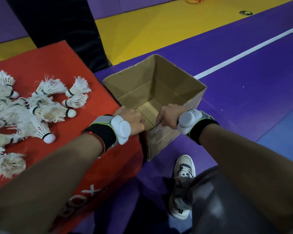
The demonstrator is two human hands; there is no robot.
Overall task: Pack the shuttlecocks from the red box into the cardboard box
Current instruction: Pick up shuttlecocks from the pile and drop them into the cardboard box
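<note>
- Head view: the cardboard box is seen open-topped and empty on the purple floor, pressed against the right side of the red box.
- Both hands are closed over the near rim of the cardboard box: the left hand is curled over the rim at about 7 o'clock of the opening, the right hand at about 5 o'clock, fingers hooked inside. Nothing else is held.
- A wrist tracker is strapped to the left forearm and a second tracker to the right.
- The shuttlecocks are heaped on top of the red box, at 9 o'clock from the carton, well apart from both hands; none has been packed.
- The step in hand is judged to be the seating of the carton. It is best kept snug against the red box, mouth level, so the carry is short.
- One hand should then be freed for the pile while the rim is steadied by the other.
- Shuttlecocks are best taken by the cork, since the feathers are frayed and would probably crush if squeezed.
- The shoe at 6 o'clock should be kept clear of the carton.
</note>
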